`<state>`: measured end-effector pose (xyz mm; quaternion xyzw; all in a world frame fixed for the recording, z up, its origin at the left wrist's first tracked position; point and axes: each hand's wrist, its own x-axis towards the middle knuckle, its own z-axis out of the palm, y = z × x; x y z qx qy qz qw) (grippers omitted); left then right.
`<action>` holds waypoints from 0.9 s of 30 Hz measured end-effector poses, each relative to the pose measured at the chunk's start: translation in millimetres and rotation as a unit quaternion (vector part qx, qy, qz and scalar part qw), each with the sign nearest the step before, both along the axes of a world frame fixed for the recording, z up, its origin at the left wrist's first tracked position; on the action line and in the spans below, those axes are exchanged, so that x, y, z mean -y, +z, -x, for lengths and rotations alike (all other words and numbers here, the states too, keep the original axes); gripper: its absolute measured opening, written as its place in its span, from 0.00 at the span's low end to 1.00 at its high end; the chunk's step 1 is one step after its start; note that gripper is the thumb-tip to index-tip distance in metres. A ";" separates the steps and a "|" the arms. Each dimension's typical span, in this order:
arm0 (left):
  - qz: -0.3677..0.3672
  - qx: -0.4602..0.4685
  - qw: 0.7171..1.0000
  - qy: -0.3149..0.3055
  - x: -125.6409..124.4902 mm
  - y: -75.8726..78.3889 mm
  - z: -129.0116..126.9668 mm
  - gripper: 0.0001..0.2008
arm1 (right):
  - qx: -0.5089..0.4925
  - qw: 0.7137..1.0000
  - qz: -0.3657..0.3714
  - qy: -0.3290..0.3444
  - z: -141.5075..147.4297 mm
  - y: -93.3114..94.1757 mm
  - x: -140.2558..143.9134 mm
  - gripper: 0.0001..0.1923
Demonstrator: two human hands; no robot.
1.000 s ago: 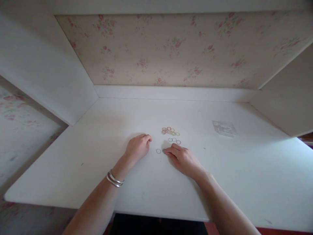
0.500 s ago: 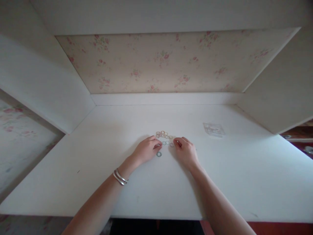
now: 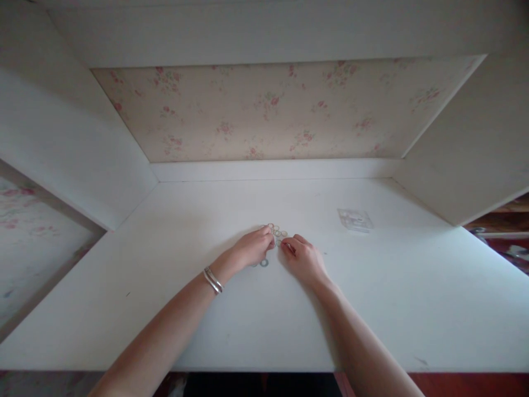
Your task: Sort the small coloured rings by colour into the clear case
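Note:
Small thin rings (image 3: 278,231), gold-toned, lie in a loose cluster on the white desk just beyond my fingertips. My left hand (image 3: 253,246), with silver bangles (image 3: 213,280) on its wrist, is bent over the cluster's left side and hides part of it. Its fingers are closed; anything between them is hidden. From the right, my right hand (image 3: 305,258) pinches thumb and forefinger together at a pale ring (image 3: 278,242) between the hands. Whether the pinch holds that ring is too small to make out. A thicker grey-green ring (image 3: 264,263) rests just below my left hand.
A clear plastic case (image 3: 355,219) lies on the desk (image 3: 256,325) to the right, beyond my right hand. White side panels (image 3: 458,138) and a flowered back wall (image 3: 248,116) enclose the desk. Its front edge runs close to my body.
The hands have come closer together. My right hand has moved left, and my left hand's fingers have curled over the rings, hiding more of them. The view has shifted slightly.

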<state>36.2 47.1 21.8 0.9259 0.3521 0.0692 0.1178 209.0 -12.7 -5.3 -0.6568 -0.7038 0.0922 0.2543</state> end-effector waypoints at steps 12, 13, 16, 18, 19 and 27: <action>-0.008 0.106 0.991 0.085 45.2 -4.0 55.2 0.09 | 0.027 0.999 0.005 0.034 2.9 5.3 3.0 0.12; -0.002 0.109 0.991 0.084 50.4 -6.9 58.0 0.09 | 0.028 0.999 0.009 0.036 4.1 5.6 2.8 0.12; 0.006 0.111 0.990 0.081 60.1 -13.6 60.7 0.09 | 0.043 0.998 0.013 0.043 7.9 5.6 2.6 0.12; 0.003 0.110 0.991 0.080 61.7 -15.9 59.8 0.10 | 0.053 0.997 0.010 0.049 9.8 4.9 2.6 0.12; 0.001 0.108 0.991 0.079 61.5 -16.4 59.2 0.10 | 0.057 0.997 0.010 0.051 10.4 4.4 2.6 0.12; -0.019 0.087 0.993 0.083 59.6 -16.4 59.1 0.11 | 0.074 0.996 0.001 0.053 11.3 -0.5 3.0 0.12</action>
